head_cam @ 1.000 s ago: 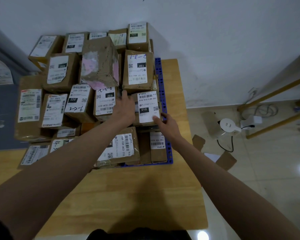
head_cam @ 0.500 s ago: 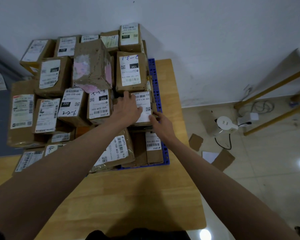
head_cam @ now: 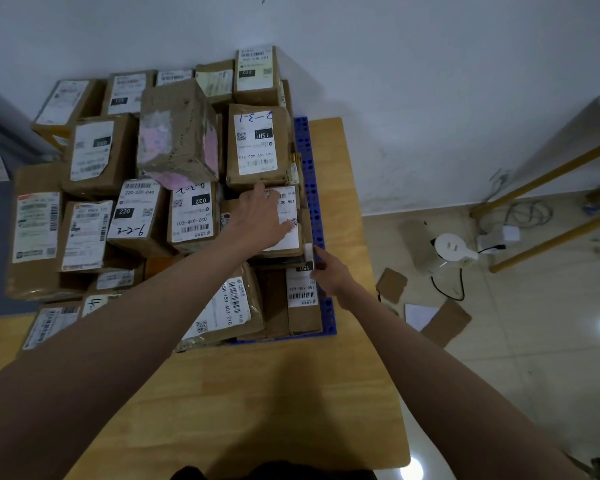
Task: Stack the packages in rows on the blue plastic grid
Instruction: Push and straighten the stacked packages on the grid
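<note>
Left hand (head_cam: 262,220) flat on top of the package (head_cam: 288,237), fingers spread over its label. Right hand (head_cam: 329,271) at the package's near right corner, fingers curled against its side. Package on the stack, beside the right edge of the blue grid (head_cam: 314,202), atop lower boxes (head_cam: 302,299).

Readable labels, by package: "220-220-C40" and "220" on box (head_cam: 137,216); "032-038-E01", "032" on its 3 o'clock neighbour (head_cam: 192,216); "15H" box (head_cam: 257,145) at 12; "150" box (head_cam: 302,292) at 5
</note>
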